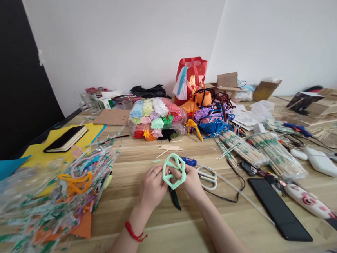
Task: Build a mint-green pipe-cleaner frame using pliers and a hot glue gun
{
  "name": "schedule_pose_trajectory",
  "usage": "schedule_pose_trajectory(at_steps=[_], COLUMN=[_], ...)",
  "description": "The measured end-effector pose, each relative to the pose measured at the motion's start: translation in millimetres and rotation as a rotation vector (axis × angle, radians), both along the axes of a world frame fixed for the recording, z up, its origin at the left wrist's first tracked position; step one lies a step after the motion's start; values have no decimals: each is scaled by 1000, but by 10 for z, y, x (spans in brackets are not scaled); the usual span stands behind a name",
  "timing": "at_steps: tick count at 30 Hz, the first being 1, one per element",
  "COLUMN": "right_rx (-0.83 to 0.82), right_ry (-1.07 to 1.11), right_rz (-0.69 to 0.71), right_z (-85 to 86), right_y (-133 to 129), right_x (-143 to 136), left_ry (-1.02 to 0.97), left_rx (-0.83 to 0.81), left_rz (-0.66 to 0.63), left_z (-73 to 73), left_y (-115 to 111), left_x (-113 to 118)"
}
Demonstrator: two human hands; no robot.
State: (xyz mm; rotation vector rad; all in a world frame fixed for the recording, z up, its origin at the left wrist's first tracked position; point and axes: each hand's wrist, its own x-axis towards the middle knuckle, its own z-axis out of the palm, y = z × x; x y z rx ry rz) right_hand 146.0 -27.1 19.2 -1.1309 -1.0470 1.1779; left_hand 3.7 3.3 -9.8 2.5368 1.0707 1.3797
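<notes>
The head-worn camera looks forward and down from the bench's (125, 173) six o'clock side, hands (153, 186) near, wall (134, 39) farther off at twelve.

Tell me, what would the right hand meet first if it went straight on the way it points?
The right hand already touches the mint-green frame at its fingers. Beyond that, the blue object on the table seems first in line, though height and depth are unclear.
</notes>
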Motion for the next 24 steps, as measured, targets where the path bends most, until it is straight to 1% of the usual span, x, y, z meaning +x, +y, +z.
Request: schedule_pose_trajectory(at_steps=[5, 9, 17, 24], right_rx=[22, 46, 15, 10], right_ry=[-116, -171, -139, -94], right_rz=[-67, -73, -60, -60], right_z=[-107, -134, -103, -119], right_y=[41, 57, 59, 54], right_x=[16, 22, 22, 30], left_ry=[11, 14, 7, 11], left_rx=[-21, -22, 10, 37], left_rz=[-6, -11, -7, 17], left_z=[-16, -38, -24, -35], left_y=[-4, 4, 9, 9], left_x=[7, 11, 11, 4])
